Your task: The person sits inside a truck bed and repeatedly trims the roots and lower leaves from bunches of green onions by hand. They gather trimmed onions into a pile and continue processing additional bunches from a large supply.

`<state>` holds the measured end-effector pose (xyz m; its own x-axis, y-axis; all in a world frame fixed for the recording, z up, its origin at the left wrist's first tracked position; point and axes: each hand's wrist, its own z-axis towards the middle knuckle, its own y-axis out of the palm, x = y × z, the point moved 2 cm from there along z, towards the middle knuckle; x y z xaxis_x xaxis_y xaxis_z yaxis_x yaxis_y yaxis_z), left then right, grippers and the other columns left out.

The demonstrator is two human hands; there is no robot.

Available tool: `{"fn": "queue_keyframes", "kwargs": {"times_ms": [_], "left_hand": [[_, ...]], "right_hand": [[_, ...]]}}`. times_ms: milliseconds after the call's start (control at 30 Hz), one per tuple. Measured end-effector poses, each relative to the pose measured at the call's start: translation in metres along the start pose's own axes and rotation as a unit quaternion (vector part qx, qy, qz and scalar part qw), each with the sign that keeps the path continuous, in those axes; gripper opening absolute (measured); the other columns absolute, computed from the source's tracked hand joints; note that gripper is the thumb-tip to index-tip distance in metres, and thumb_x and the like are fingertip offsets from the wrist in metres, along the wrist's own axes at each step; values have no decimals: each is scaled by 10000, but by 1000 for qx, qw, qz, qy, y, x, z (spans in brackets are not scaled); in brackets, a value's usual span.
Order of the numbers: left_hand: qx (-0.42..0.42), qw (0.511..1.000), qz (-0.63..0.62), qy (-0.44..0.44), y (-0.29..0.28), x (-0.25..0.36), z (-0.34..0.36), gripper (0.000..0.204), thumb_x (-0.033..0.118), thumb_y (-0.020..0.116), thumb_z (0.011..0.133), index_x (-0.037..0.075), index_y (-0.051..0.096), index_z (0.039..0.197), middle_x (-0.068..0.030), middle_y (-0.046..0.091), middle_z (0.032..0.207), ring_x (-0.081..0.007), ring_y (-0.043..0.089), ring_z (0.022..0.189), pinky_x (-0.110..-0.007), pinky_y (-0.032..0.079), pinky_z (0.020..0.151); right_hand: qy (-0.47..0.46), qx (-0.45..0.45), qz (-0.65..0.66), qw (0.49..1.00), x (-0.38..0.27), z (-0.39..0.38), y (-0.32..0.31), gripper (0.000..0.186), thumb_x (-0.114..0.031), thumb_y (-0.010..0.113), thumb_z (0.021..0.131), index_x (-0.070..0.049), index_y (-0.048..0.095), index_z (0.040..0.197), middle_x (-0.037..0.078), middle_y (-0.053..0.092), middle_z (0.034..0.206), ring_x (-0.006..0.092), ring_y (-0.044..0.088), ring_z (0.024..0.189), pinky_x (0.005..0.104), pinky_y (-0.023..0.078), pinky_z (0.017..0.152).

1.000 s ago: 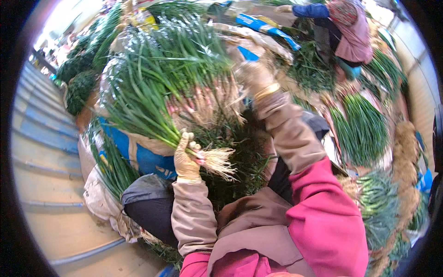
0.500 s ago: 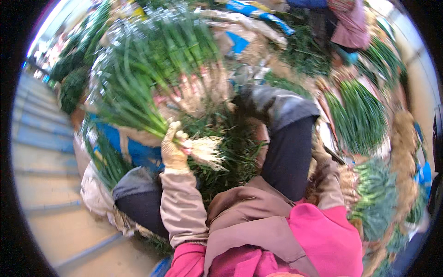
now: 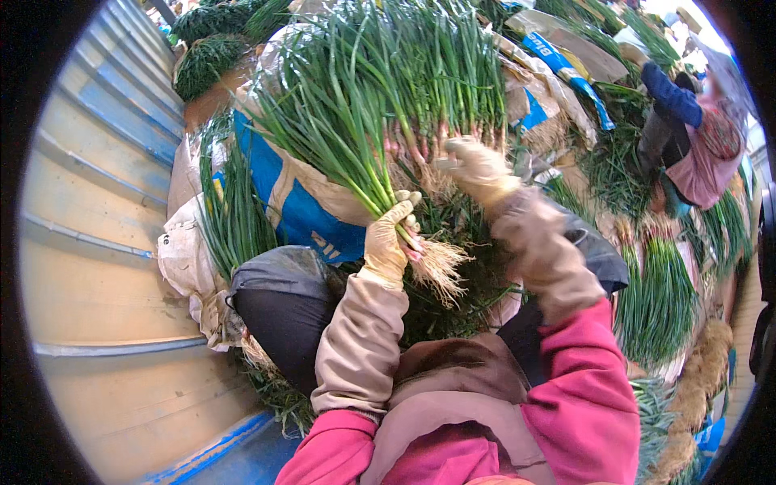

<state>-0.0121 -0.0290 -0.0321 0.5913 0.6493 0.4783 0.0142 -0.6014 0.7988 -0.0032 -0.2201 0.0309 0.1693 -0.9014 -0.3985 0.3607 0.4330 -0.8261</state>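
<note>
Since half a second back, right arm has swung up from the lap to the root ends of the larger bunch. Left to right: metal wall (image 3: 89,242); sack (image 3: 283,194) with blue print; left hand (image 3: 390,242), gloved, clenched round a thin bunch of green onions (image 3: 339,137) just above the pale roots (image 3: 440,267), held at chest height. Right hand (image 3: 477,166), gloved, pressed into a bigger bunch (image 3: 436,73); grip unclear. Stalks look light, limp, easily bruised; best held near the firm root end.
</note>
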Motion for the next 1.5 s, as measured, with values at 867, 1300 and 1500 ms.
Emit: {"fn": "queue_keyframes", "kwargs": {"times_ms": [867,1300,1500], "left_hand": [[4,981,185,48,-22,3,-11,102,57,608,806,-13,593,879,-122,628,715,-171,560,476,-261,451,378],[-135,983,53,-115,-19,1,-21,206,146,580,832,46,529,1004,-25,476,620,-163,482,558,-309,453,436],[-81,979,163,-95,-26,8,-13,135,86,589,805,2,565,907,-118,601,678,-179,534,415,-281,437,316]], "right_hand": [[358,-18,660,661,-49,-40,108,69,-26,586,812,-23,602,879,37,603,722,149,557,592,286,458,533],[242,-111,911,315,-44,-37,95,106,-109,586,837,-41,573,918,73,619,806,186,611,666,315,523,599],[261,-14,564,783,-42,-39,114,312,18,568,823,-8,514,1129,80,618,977,158,582,859,289,484,760]]}}
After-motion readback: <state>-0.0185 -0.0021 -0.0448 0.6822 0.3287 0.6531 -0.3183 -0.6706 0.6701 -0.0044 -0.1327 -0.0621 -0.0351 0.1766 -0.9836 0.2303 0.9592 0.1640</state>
